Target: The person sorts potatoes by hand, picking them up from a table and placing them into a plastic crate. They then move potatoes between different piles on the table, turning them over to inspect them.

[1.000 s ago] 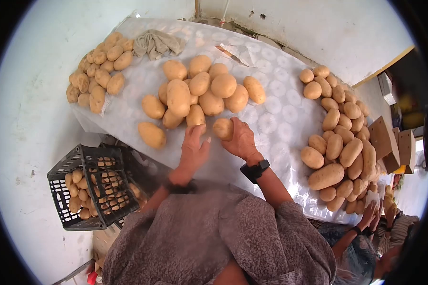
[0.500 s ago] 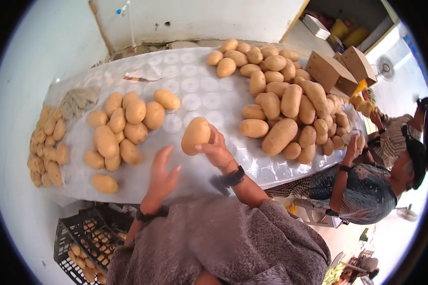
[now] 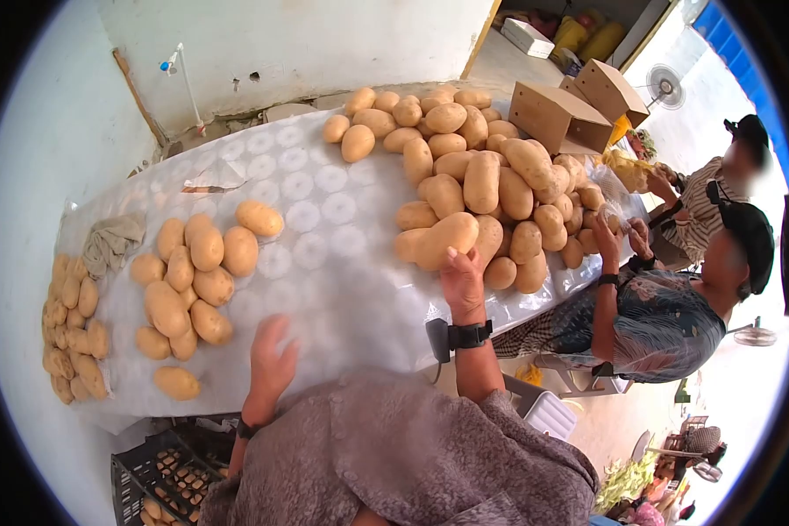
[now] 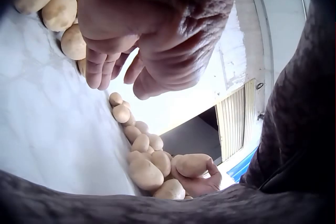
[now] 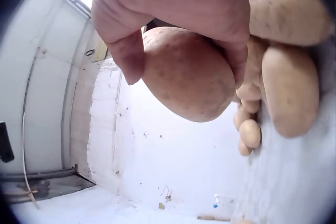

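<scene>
In the head view my right hand (image 3: 463,285) grips an oblong potato (image 3: 448,240) at the near edge of the large potato pile (image 3: 482,180). The right wrist view shows this potato (image 5: 186,79) held between thumb and fingers, with other potatoes (image 5: 290,90) close beside it. My left hand (image 3: 273,358) hovers over the near part of the plastic-covered table (image 3: 342,307), slightly blurred and holding nothing. Its fingers look relaxed in the left wrist view (image 4: 152,35). Left of it lies a middle group of potatoes (image 3: 184,280), with a single potato (image 3: 176,383) apart in front.
Smaller potatoes (image 3: 77,329) are heaped at the far left, beside a grey cloth (image 3: 112,243). A black crate (image 3: 136,469) holding potatoes stands below the table's left end. Cardboard boxes (image 3: 559,121) sit behind the large pile. Two people work at the right end.
My right hand has carried the potato from the middle group rightward to the large pile. The left hand has drawn away from the middle group, and the head view has turned right.
</scene>
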Tool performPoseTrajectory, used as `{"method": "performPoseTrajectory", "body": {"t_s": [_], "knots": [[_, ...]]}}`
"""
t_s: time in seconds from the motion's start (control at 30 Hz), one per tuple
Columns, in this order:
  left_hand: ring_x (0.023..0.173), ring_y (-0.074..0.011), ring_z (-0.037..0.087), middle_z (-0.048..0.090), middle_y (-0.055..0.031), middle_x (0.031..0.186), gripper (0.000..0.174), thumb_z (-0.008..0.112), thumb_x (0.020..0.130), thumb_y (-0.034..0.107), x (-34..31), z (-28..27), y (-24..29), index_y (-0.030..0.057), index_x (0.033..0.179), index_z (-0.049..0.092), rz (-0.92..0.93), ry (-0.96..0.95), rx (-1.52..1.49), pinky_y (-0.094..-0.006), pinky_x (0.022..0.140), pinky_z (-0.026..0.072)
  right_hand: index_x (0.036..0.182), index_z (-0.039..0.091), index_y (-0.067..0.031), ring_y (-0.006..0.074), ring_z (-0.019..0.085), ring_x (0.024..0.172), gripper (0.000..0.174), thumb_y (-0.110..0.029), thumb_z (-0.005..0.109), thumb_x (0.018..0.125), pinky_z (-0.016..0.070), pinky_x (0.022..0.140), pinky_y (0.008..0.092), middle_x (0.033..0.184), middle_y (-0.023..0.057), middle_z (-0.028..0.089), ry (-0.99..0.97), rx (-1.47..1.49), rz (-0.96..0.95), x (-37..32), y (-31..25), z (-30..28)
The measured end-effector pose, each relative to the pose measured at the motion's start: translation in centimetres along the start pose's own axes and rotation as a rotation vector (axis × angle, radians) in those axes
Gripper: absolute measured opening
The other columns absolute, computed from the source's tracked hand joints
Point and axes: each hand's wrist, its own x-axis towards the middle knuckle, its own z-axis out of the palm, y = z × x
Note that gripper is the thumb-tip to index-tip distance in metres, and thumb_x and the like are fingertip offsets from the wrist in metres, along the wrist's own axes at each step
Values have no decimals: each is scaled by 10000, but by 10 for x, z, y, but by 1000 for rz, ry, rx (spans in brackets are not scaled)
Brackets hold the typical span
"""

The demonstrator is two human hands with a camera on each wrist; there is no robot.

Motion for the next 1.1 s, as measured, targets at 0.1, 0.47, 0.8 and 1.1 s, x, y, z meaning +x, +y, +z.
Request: {"method": "performPoseTrajectory", "body": {"t_s": [0.1, 0.47, 0.8, 1.1], "knots": [[1023, -336, 592, 583, -203, 1154, 380, 641, 778, 16, -4, 4, -4, -32, 1151, 589, 19, 75, 33, -375, 824, 511, 1225, 505, 14, 191, 581, 1005, 524, -78, 717, 754, 471, 897, 320, 1102, 85, 592, 121, -226, -144, 3, -31, -2], [1026, -377, 584, 579, -223, 1154, 319, 627, 783, 12, -18, 2, -6, -37, 1097, 594, -38, 99, 86, -392, 849, 502, 1264, 473, 46, 348, 588, 1042, 700, -195, 793, 691, 463, 923, 410, 1118, 233, 594, 619, -1365, -468, 48, -75, -17], [1059, -407, 565, 543, -202, 1197, 324, 642, 802, 51, -39, -2, -6, -1, 1115, 577, -42, 142, 235, -420, 893, 482, 1256, 524, 39, 403, 593, 1068, 750, -377, 812, 703, 479, 906, 452, 1157, 232, 620, 586, -1928, -479, 68, -66, -54], [1052, -367, 589, 544, -175, 1216, 304, 630, 830, 38, -59, -12, -3, -2, 1128, 582, -217, 258, 201, -397, 878, 490, 1188, 596, 39, 385, 617, 1004, 648, -460, 732, 798, 491, 873, 456, 1127, 231, 636, 614, -2005, -726, 57, -64, -13]]}}
